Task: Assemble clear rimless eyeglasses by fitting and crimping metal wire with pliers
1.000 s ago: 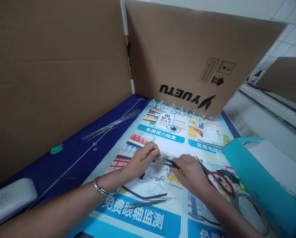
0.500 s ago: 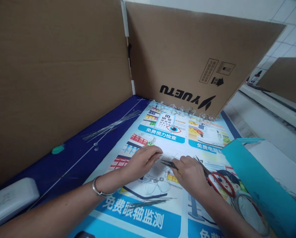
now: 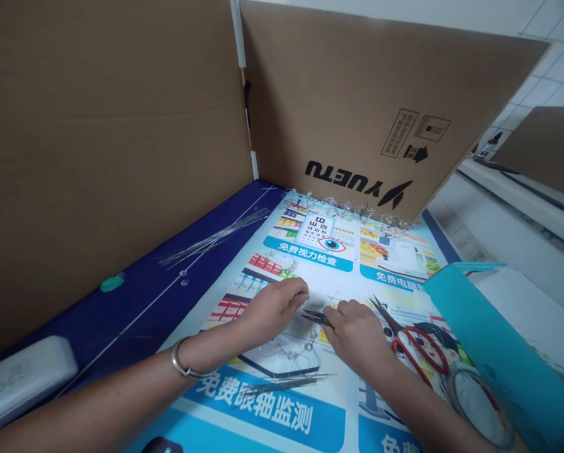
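Observation:
My left hand [image 3: 275,306] is closed in a pinch above the printed mat, with thin wire and clear beads [image 3: 309,346] hanging below it. A pair of pliers [image 3: 316,316] is gripped in my right hand [image 3: 357,330], its dark jaws pointing left and close to my left fingertips. Whether the jaws touch the wire is too small to tell. Under the hands, a bundle of loose thin wires [image 3: 291,382] lies on the mat. Red-handled scissors [image 3: 407,333] rest just right of my right hand.
Cardboard panels [image 3: 357,94] stand left and behind. Beaded wire pieces [image 3: 357,211] line the back panel's foot. More wires [image 3: 216,238] lie on the blue cloth near a green lump [image 3: 112,283]. A white case [image 3: 27,384], tape roll [image 3: 480,406] and teal box [image 3: 494,346] flank the arms.
The pliers' jaws have shifted slightly left and down, closer to my left fingertips. My right hand has moved slightly, and the hanging beaded wire has swung.

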`<action>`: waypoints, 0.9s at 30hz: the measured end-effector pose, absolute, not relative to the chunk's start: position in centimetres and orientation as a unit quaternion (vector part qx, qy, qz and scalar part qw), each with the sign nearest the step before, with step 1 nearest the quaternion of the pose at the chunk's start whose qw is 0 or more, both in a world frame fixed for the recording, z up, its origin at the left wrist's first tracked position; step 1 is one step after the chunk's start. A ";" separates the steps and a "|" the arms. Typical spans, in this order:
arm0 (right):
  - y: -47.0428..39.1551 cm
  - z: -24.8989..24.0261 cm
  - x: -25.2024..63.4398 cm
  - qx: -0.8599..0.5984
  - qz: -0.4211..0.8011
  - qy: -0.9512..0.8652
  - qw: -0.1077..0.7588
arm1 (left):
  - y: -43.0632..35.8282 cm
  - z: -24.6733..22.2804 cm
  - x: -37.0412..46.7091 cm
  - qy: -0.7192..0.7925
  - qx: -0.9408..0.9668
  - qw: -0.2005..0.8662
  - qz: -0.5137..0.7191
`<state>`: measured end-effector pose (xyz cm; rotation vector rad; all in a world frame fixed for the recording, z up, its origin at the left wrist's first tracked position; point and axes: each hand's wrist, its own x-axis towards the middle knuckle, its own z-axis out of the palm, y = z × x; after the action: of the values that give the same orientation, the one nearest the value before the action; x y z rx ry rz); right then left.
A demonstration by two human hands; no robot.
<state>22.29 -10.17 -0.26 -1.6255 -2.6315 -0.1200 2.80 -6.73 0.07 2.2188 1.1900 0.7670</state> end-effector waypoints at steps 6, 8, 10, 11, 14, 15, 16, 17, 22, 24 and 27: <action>-10.2 -0.2 22.3 -0.532 -0.033 -0.846 0.020 | -6.8 0.0 2.7 0.428 0.789 0.316 0.307; -10.2 -0.1 22.3 -0.537 -0.025 -0.843 0.022 | -6.8 0.1 2.6 0.422 0.786 0.325 0.314; -10.2 -0.2 22.3 -0.540 -0.012 -0.841 0.028 | -6.7 0.2 2.5 0.419 0.782 0.329 0.323; -10.3 -0.2 22.3 -0.541 -0.003 -0.840 0.033 | -6.7 0.2 2.5 0.418 0.780 0.329 0.329; -10.3 -0.3 22.3 -0.546 0.030 -0.836 0.049 | -6.7 0.2 2.5 0.413 0.778 0.325 0.343; -10.2 -0.4 22.3 -0.549 0.039 -0.833 0.053 | -6.7 0.2 2.4 0.411 0.779 0.324 0.345; -10.2 -0.4 22.3 -0.550 0.047 -0.832 0.056 | -6.7 0.2 2.4 0.409 0.780 0.322 0.346; -10.2 -0.4 22.3 -0.551 0.053 -0.831 0.059 | -6.8 0.2 2.4 0.407 0.782 0.321 0.346; -10.2 -0.2 22.5 -0.548 0.078 -0.829 0.073 | -6.7 0.2 2.2 0.398 0.787 0.318 0.347; -10.1 -0.1 22.6 -0.545 0.090 -0.830 0.075 | -6.7 0.4 2.1 0.394 0.790 0.318 0.347; -9.9 0.1 22.8 -0.539 0.105 -0.832 0.079 | -6.6 0.6 2.0 0.384 0.788 0.321 0.359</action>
<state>22.76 -9.95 0.05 -1.6123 -2.4903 0.3156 1.96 -6.63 0.58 2.0695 1.0079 0.9438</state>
